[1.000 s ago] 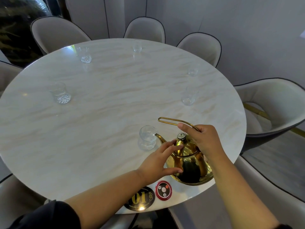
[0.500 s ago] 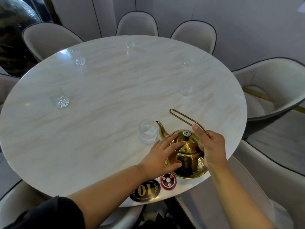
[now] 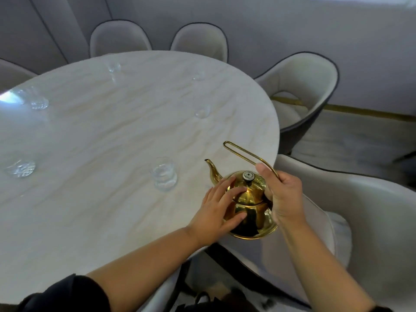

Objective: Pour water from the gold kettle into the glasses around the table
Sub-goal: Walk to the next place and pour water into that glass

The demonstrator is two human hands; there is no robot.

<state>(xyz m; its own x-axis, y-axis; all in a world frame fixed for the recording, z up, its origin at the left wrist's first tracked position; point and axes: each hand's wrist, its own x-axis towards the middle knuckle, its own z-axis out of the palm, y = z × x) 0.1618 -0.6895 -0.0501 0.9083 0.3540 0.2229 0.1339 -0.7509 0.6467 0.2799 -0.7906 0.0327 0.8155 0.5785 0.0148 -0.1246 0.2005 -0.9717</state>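
Moved off nearest glass [image 3: 163,174], gold kettle [image 3: 249,212] now sits at table [image 3: 112,143] edge, 4 o'clock. right hand [image 3: 283,199] clamps wire handle [image 3: 243,154]; left hand [image 3: 216,210] presses lid [image 3: 249,190], fingers straight. Step looks like shifting to another pour: lift, carry to next glass [image 3: 202,112] at kettle's 11 o'clock.

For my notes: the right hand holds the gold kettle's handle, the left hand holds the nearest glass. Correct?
No. In the head view the left hand rests on the gold kettle, not the nearest glass; the right hand holds its handle.
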